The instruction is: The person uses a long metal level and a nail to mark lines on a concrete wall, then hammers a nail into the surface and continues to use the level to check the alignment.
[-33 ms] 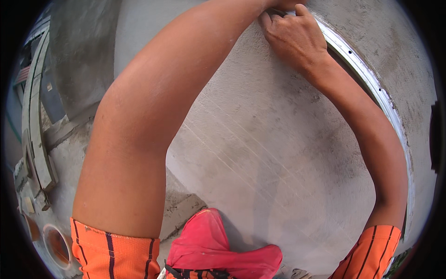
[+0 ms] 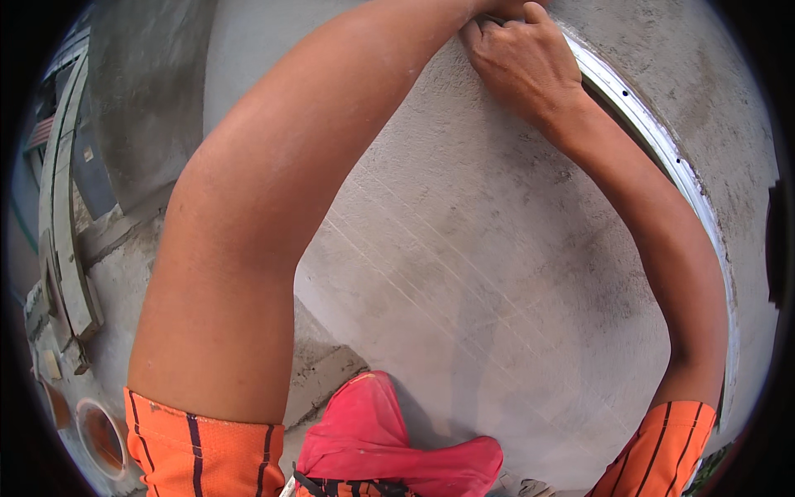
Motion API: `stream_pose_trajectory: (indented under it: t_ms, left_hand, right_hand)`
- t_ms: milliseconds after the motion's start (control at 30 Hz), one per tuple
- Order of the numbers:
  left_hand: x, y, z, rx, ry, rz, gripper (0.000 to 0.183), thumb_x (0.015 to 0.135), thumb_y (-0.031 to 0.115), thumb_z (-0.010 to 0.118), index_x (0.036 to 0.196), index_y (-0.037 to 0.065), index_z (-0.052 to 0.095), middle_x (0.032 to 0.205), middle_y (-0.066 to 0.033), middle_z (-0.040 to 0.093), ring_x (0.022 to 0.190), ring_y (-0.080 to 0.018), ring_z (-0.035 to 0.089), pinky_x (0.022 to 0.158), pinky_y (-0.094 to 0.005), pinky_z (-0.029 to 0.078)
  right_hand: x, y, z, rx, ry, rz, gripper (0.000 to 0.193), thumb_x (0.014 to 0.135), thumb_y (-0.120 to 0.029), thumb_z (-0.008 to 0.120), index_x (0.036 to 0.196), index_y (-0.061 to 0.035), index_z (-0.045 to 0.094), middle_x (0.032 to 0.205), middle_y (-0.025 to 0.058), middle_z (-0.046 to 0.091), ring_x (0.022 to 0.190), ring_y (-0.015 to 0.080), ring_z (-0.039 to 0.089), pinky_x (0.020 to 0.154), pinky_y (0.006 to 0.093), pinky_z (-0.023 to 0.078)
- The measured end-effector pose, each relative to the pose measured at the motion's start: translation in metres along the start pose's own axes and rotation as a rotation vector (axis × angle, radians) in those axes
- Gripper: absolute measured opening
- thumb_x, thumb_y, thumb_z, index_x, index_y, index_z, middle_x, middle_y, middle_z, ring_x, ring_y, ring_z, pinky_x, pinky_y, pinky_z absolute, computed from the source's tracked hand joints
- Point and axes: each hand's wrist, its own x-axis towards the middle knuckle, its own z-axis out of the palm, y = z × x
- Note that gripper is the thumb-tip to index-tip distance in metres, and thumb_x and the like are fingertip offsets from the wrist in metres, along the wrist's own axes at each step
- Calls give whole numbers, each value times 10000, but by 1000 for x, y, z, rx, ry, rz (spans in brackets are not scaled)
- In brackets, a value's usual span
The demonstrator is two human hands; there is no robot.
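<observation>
At centre top, curled fingers on the right hand [image 2: 523, 62], against or just beside the upper visible end of the silvery holed strip [image 2: 654, 128]; cannot tell whether gripping or merely pressing. Likewise uncertain for the left hand [image 2: 503, 7], largely cut off by the upper border. Probably best done with steady, even pressure, without twisting the strip. Outward, little room between strip edge and right forearm [image 2: 642, 199]; leftward, wide room before the grey plastered wall [image 2: 464, 232].

One white strip [image 2: 654, 128], two dark holes [image 2: 625, 94] visible in it. Near its upper end, two hands [image 2: 527, 65]; left of it, two orange sleeves [image 2: 215, 443], at least two long boards [image 2: 76, 298], one round-rimmed container [image 2: 80, 429].
</observation>
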Motion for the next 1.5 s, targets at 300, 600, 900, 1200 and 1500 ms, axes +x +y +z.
stream_pose_trajectory:
  t_ms: [300,600,900,1200,1500]
  left_hand:
    - [-3,-10,5,143,-51,209,373,941,327,412,1178,75,554,1234,-191,504,1159,-339,442,1003,-468,324]
    - [-4,-26,11,195,-44,333,383,960,325,375,1212,76,520,1264,-200,479,1200,-367,408,1051,-472,288]
    - [-10,-2,4,29,9,51,362,961,319,429,1201,61,517,1247,-201,489,1193,-354,430,1035,-455,316]
    - [-13,6,1,159,101,-45,369,954,315,438,1198,53,527,1214,-201,528,1168,-347,457,1016,-444,331]
    - [-30,20,23,243,175,-105,362,941,293,454,1148,25,583,1167,-182,576,1098,-303,516,981,-405,372]
  right_hand:
    - [-13,18,-20,34,-310,-45,150,783,-145,586,637,-131,617,542,12,600,451,100,500,586,266,375]
    - [-158,59,-100,-81,-479,-4,363,846,-1,608,1173,-159,617,625,32,650,551,83,618,649,245,453]
    - [-254,97,-195,-31,-754,123,368,854,-23,627,1190,-171,616,617,28,610,503,83,516,586,270,390]
    - [-226,116,-194,219,-439,243,333,918,-64,544,1246,-119,571,1111,50,634,646,116,555,650,251,458]
    - [-346,129,-243,329,-212,691,333,994,-115,418,1309,-34,488,1017,62,613,719,71,524,783,282,487]
